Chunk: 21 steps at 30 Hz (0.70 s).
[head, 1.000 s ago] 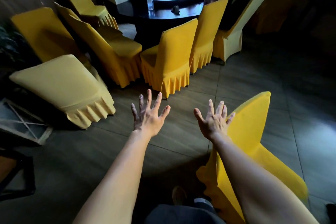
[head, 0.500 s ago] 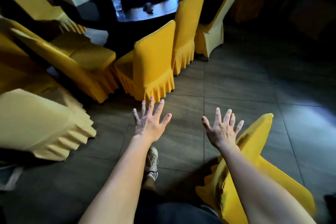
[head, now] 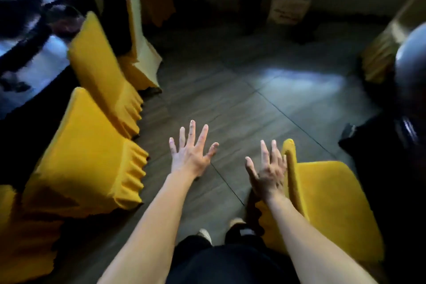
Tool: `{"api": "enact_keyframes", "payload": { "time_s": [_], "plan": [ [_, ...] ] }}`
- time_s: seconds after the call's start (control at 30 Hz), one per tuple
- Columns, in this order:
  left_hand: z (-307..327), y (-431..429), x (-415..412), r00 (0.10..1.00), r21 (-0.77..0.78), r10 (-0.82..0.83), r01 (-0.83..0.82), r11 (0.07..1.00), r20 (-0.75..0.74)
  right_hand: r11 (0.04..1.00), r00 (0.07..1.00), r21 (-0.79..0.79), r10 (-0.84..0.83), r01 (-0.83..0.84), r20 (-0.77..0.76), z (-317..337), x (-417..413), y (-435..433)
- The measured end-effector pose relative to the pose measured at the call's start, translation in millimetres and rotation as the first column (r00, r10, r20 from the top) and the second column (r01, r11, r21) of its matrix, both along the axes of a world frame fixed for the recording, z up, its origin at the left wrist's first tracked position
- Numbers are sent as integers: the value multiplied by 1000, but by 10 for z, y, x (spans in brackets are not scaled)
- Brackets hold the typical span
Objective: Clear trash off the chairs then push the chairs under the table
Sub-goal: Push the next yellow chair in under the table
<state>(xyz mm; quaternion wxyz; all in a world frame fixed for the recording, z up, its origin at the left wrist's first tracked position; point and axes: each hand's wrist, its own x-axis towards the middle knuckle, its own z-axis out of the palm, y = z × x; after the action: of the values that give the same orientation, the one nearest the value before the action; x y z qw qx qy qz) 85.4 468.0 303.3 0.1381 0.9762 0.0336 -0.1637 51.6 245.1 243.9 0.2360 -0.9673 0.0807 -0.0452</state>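
**Head view.** Tiled floor (head: 230, 104) fills the middle, with a pale patch of light far right. Table (head: 34, 62), dark and glossy, lies at the far left edge; the items on it are too blurred to name.

Left chairs (head: 87, 157), yellow-covered, stand in a row with their backs outward against the table, so they are probably already pushed in. Right chair (head: 327, 203) stands near right, well apart from the table across open floor, its seat turned away from it. It is likely the one yet to be moved. No trash can be made out on its seat.

Left hand (head: 190, 157) and right hand (head: 268, 175) reach out ahead with fingers straight and spread, grasping nothing, probably readied to take a chair back. The right hand overlaps the right chair's back edge; contact cannot be told. A shoe (head: 205, 235) shows between the forearms.

**Against the frame half a second before:**
- The view has swung right, so the table has shifted from ahead to the left edge, and its bottle is out of sight.
- The left chairs appear nearer.
- The hands remain spread and empty.
- The right chair stays beside the right hand.
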Motion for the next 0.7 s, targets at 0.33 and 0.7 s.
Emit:
{"api": "enact_keyframes", "payload": {
  "time_s": [0.33, 0.7],
  "plan": [
    [-302, -1679, 686, 613, 28, -788, 788, 615, 66, 656, 651, -7, -748, 755, 128, -171, -314, -301],
    [-503, -2210, 994, 109, 94, -992, 989, 115, 63, 432, 438, -89, -896, 898, 75, -169, -160, -261]
  ]
}}
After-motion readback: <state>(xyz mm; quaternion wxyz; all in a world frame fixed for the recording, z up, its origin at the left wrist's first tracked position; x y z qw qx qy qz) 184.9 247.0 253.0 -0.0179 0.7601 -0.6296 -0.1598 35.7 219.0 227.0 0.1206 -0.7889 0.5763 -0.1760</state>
